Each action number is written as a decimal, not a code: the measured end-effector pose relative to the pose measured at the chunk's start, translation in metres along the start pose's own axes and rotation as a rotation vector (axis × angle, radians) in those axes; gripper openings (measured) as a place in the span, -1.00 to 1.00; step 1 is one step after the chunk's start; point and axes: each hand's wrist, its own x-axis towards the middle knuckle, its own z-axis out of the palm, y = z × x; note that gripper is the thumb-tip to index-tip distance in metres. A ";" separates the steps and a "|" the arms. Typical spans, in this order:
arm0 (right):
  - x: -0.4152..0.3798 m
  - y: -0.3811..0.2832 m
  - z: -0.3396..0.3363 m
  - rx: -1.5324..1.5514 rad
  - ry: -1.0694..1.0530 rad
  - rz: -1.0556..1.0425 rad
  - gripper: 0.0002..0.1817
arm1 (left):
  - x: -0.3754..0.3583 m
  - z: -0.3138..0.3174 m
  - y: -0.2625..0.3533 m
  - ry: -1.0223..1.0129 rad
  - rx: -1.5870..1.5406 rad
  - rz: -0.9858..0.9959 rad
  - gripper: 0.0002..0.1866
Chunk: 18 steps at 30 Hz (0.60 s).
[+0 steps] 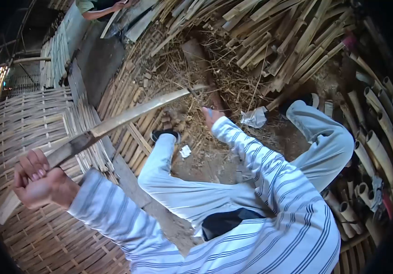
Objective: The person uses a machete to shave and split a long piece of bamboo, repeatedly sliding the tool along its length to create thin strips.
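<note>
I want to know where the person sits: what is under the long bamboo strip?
Under the bamboo strip lie a woven bamboo mat and loose slats. The left hand covers part of its near end.

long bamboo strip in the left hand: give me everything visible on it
The bamboo strip is a long, flat, narrow split slat, pale tan and dry-looking, darker grey-brown along the stretch nearest the grip. It runs diagonally from lower left to upper right, its far tip ending above the straw litter. The left hand is closed around it near the lower end, with a short length sticking out past the fist. It passes above the woven bamboo mat. The right hand is close to the far end; contact is unclear.
</note>
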 end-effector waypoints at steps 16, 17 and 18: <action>-0.058 -0.039 -0.019 0.242 0.248 -0.241 -0.60 | 0.012 -0.005 -0.009 0.039 -0.048 -0.053 -0.73; -0.058 -0.039 -0.013 0.214 0.207 -0.256 -0.62 | 0.012 -0.011 -0.009 -0.017 -0.098 -0.071 -0.73; -0.060 -0.035 -0.009 0.169 0.190 -0.331 -0.63 | 0.012 -0.015 -0.009 -0.073 -0.155 -0.081 -0.73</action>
